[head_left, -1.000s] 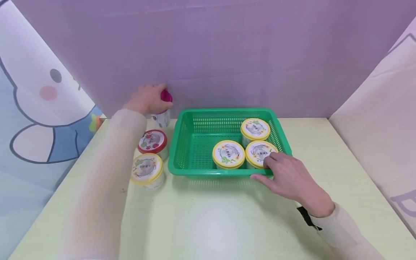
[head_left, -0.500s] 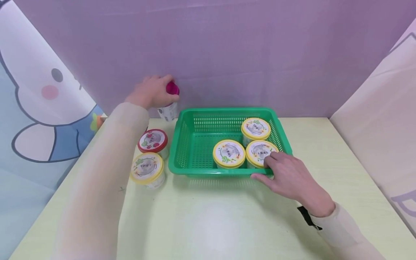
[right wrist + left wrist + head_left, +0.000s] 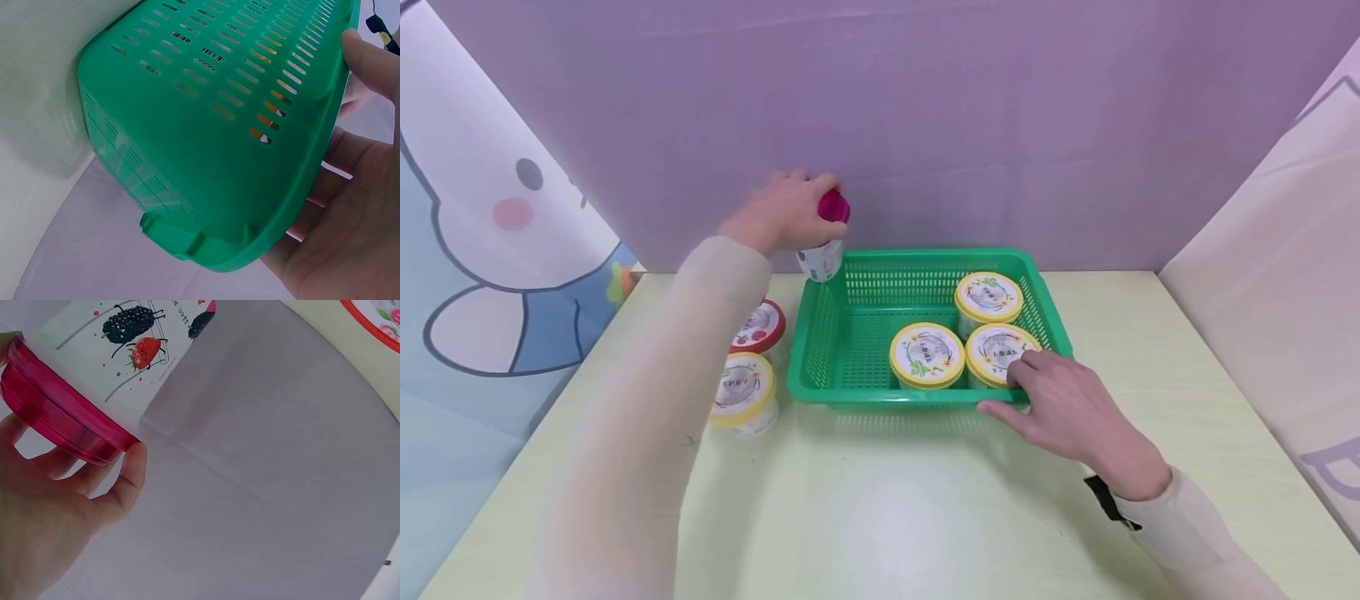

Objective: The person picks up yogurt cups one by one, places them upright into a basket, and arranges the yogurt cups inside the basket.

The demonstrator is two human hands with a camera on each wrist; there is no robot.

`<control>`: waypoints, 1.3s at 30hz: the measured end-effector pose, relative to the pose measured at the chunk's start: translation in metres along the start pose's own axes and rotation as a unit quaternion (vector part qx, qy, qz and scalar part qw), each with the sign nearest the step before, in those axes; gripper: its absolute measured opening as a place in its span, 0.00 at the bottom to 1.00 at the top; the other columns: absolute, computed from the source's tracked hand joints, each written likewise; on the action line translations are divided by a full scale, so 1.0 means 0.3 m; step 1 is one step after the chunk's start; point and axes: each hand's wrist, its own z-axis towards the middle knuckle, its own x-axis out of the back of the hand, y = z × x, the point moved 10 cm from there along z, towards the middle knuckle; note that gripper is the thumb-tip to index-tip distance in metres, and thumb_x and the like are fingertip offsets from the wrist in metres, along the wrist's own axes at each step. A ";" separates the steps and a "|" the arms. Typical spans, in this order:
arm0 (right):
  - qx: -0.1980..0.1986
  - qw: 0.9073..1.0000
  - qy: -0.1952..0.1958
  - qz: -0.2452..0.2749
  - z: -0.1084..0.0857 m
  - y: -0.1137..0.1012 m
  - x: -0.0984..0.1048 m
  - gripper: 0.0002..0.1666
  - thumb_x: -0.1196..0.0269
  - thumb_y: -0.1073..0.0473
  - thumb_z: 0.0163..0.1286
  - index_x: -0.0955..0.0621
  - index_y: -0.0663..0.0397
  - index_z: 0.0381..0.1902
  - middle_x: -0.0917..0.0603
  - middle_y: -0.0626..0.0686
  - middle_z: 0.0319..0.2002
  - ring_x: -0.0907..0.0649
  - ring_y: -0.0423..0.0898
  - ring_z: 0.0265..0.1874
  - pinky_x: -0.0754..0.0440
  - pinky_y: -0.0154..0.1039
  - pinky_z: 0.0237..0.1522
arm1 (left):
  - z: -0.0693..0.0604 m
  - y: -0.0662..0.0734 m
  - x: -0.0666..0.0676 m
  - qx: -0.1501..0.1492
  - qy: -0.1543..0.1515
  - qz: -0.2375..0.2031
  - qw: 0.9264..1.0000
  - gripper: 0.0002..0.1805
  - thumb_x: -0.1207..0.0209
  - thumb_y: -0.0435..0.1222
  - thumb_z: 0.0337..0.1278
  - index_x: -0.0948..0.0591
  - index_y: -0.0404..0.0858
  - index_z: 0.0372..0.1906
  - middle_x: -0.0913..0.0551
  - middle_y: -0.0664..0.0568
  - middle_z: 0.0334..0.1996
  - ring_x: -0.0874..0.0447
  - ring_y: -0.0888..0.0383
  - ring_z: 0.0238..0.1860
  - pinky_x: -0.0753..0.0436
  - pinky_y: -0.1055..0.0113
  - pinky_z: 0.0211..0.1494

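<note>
By its magenta lid, my left hand (image 3: 790, 212) grips a white cup (image 3: 822, 260) above the back left corner of the green basket (image 3: 865, 397). Blackberries and a strawberry are printed on that cup (image 3: 134, 347) in the left wrist view. My right hand (image 3: 1067, 408) holds the basket's front rim near the right corner, thumb outside and fingers over the rim. Inside the basket, toward the right, stand three yellow-lidded cups, one at the back (image 3: 989, 297), one at front left (image 3: 927, 356) and one at front right (image 3: 1000, 354), partly behind my right fingers.
Left of the basket, a red-lidded cup (image 3: 762, 327) and a yellow-lidded cup (image 3: 743, 390) stand on the pale table (image 3: 880, 508), both partly covered by my left sleeve. A purple cloth (image 3: 925, 125) hangs behind the table.
My left hand has lifted the magenta-lidded cup and carried it rightward, from beside the basket to over its back left corner. The right hand has stayed on the rim.
</note>
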 end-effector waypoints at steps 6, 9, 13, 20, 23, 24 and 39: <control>-0.002 1.000 -0.003 0.001 -0.001 0.000 -0.004 0.25 0.29 0.35 0.61 0.21 0.49 0.28 0.24 0.44 0.27 0.25 0.43 0.28 0.25 0.42 0.28 | 0.014 0.070 -0.005 -0.022 -0.002 -0.005 1.000 0.41 0.43 0.54 0.62 0.41 0.50 0.78 0.33 0.39 0.66 0.38 0.39 0.67 0.23 0.39 0.57; -0.003 1.000 -0.002 0.001 -0.001 -0.001 -0.005 0.25 0.30 0.35 0.61 0.21 0.49 0.28 0.25 0.44 0.27 0.25 0.43 0.28 0.25 0.42 0.27 | 0.023 0.102 -0.013 -0.038 -0.001 -0.002 0.999 0.40 0.44 0.54 0.62 0.40 0.49 0.77 0.32 0.39 0.65 0.37 0.39 0.65 0.23 0.39 0.57; 0.000 1.000 0.002 0.002 -0.001 -0.003 -0.003 0.25 0.29 0.35 0.61 0.21 0.49 0.27 0.24 0.44 0.27 0.25 0.43 0.28 0.25 0.42 0.27 | 0.034 0.142 -0.029 -0.057 -0.002 0.001 0.998 0.39 0.45 0.55 0.63 0.39 0.50 0.77 0.31 0.39 0.64 0.36 0.40 0.64 0.22 0.41 0.55; 0.001 1.000 0.008 0.004 -0.001 -0.005 0.004 0.24 0.29 0.35 0.60 0.21 0.48 0.27 0.24 0.44 0.27 0.25 0.43 0.27 0.25 0.42 0.26 | 0.052 0.208 -0.087 -0.069 -0.012 0.007 0.998 0.39 0.47 0.58 0.64 0.40 0.53 0.77 0.32 0.40 0.65 0.36 0.41 0.64 0.26 0.39 0.58; 0.000 1.000 0.006 0.004 0.000 -0.007 0.003 0.24 0.29 0.35 0.60 0.21 0.48 0.27 0.24 0.44 0.27 0.25 0.43 0.27 0.25 0.42 0.27 | 0.056 0.236 -0.118 -0.071 -0.023 0.010 0.997 0.39 0.47 0.59 0.64 0.41 0.54 0.78 0.33 0.41 0.66 0.37 0.41 0.64 0.29 0.39 0.62; 0.001 1.000 0.006 0.004 0.000 -0.007 0.002 0.24 0.29 0.35 0.61 0.21 0.48 0.28 0.24 0.44 0.27 0.25 0.43 0.27 0.25 0.42 0.27 | 0.057 0.244 -0.126 -0.071 -0.026 0.012 0.997 0.40 0.47 0.59 0.64 0.41 0.54 0.78 0.33 0.42 0.66 0.37 0.42 0.64 0.30 0.38 0.62; 0.004 1.000 0.003 0.001 0.005 -0.020 0.000 0.25 0.29 0.35 0.60 0.21 0.49 0.27 0.25 0.44 0.27 0.25 0.43 0.27 0.25 0.42 0.27 | 0.082 0.315 -0.211 -0.080 -0.041 0.007 0.996 0.40 0.47 0.60 0.66 0.42 0.54 0.78 0.34 0.42 0.67 0.38 0.42 0.65 0.29 0.39 0.63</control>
